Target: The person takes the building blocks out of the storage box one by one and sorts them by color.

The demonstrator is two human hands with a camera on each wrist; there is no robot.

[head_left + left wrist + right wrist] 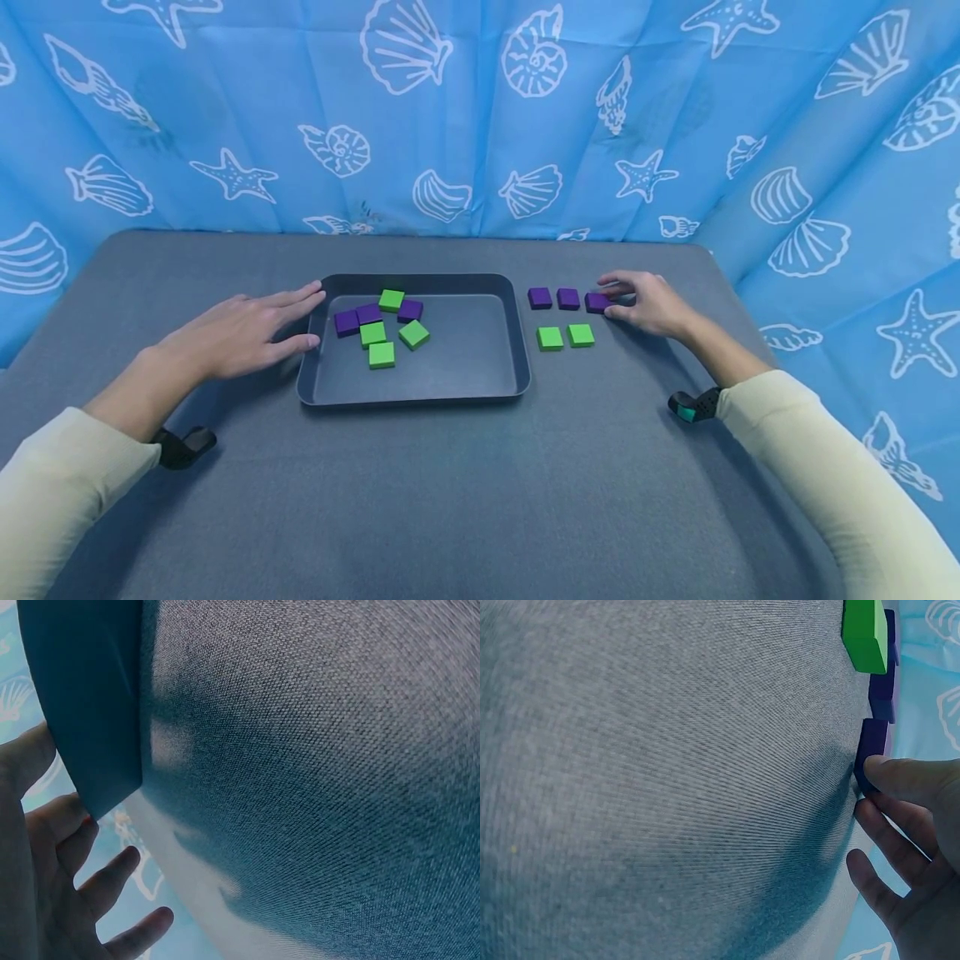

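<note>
My right hand (pixel 647 305) pinches a purple block (pixel 597 302) between thumb and fingers at the right end of a row. Its thumb presses the block's near side in the right wrist view, where the block (pixel 871 742) rests on the table. Two more purple blocks (pixel 567 298) stand to its left, and two green blocks (pixel 581 335) lie in front of them. My left hand (pixel 238 333) reaches the left end of a dark tray (pixel 420 400), its extended fingers and thumb touching the rim. Inside the tray lie purple blocks (pixel 347 323) and several green blocks (pixel 382 355).
A grey cloth-covered table (pixel 480 500) carries everything. Its far edge meets a blue curtain (pixel 480 125) with white seashell prints, which also hangs along the right. Black bands (pixel 693 406) sit at both wrists.
</note>
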